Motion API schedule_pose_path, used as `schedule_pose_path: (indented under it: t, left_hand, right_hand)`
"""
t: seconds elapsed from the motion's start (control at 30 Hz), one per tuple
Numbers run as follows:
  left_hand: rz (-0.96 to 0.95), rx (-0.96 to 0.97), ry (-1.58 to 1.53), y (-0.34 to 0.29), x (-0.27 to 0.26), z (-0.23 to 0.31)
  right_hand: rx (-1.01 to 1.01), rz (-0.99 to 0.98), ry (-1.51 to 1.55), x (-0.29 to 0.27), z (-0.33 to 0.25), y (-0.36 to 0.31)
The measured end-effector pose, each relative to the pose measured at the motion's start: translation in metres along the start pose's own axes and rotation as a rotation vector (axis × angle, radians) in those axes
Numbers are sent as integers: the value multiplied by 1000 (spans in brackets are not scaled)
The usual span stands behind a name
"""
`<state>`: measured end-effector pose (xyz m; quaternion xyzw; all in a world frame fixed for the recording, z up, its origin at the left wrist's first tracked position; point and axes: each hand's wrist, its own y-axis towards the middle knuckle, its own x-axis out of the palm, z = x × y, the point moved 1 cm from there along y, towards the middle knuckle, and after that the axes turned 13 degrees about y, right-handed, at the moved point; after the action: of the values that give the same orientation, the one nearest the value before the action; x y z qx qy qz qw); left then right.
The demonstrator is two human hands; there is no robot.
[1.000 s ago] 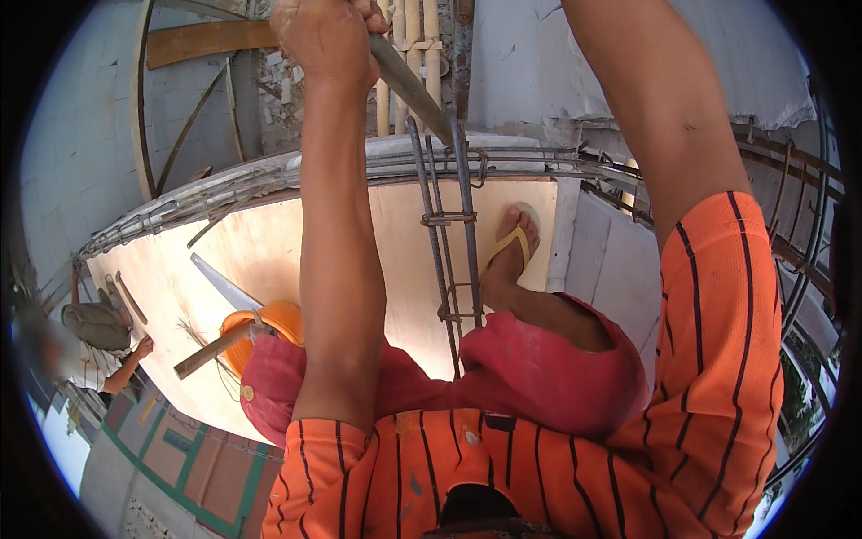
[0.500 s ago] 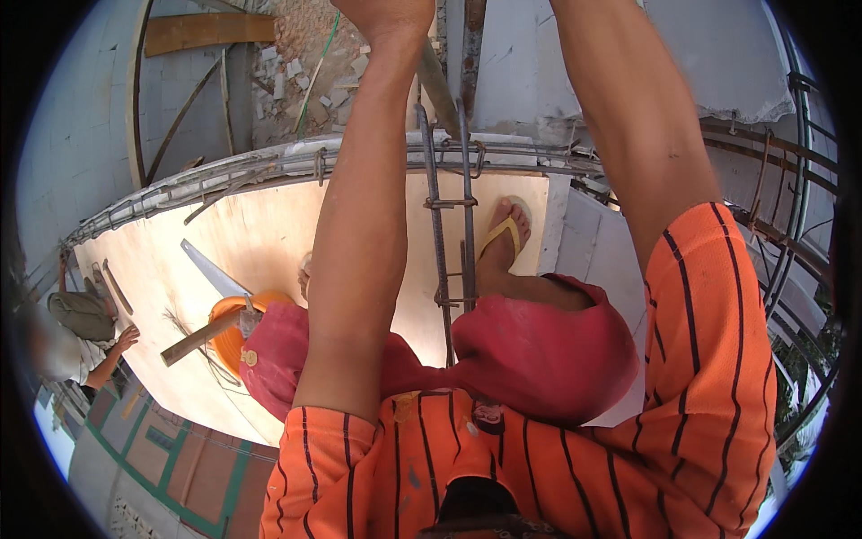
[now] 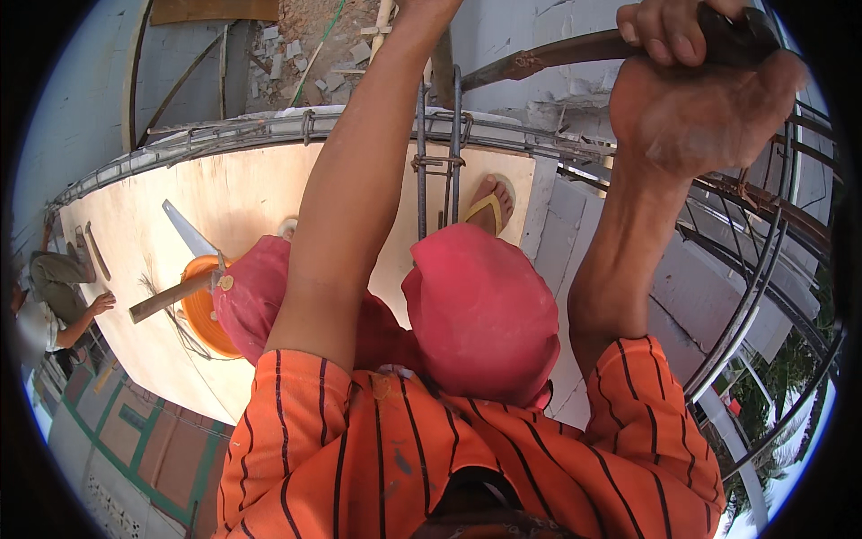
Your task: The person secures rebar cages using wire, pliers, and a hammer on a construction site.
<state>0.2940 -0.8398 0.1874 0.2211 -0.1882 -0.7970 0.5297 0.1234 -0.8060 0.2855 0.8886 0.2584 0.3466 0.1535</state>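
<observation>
At the upper right, my right hand [image 3: 700,117] is raised with its fingers wrapped round the dark handle of a machete-like tool [image 3: 575,54]. Its long, dark, brown-stained blade points left toward the upright steel bars [image 3: 440,148]. The blade's far end lies close to the bars, and whether they touch I cannot tell. My left hand [image 3: 433,7] is cut off by the upper edge, above those bars. Its fingers and anything in them are out of view.
A pale plywood sheet [image 3: 135,269] bears a handsaw [image 3: 187,232], an orange bucket [image 3: 211,310] and a hammer [image 3: 171,298]. Tied rebar [image 3: 242,135] runs along its far edge, with more bars [image 3: 763,269] at right. Another person's hand [image 3: 103,303] rests at the left.
My right hand has come down and back into view with the tool in its grip. My right elbow has bent. The view has shifted, and my left arm remains stretched upward.
</observation>
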Motion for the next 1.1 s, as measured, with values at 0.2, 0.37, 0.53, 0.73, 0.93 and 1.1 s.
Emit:
schedule_pose_path:
  t: [0.2, 0.37, 0.53, 0.73, 0.93, 1.1]
  left_hand:
    - [-21, 81, 54, 11, -18, -19]
    - [-66, 61, -54, 16, -14, -17]
    - [-800, -164, -396, 5, -61, -22]
    - [-567, 62, -602, 77, -98, 70]
    - [-332, -183, -559, 81, -119, 43]
    - [-454, -157, -491, 30, -150, -4]
  right_hand:
    - [37, -121, -186, 25, -41, -167]
    - [9, -97, -237, 21, -50, -214]
    - [-13, -211, -103, 12, -24, -140]
    - [-162, -280, -7, 4, -83, -37]
    - [-166, -229, -40, -13, -62, 19]
    - [-187, -79, -36, -16, -17, 34]
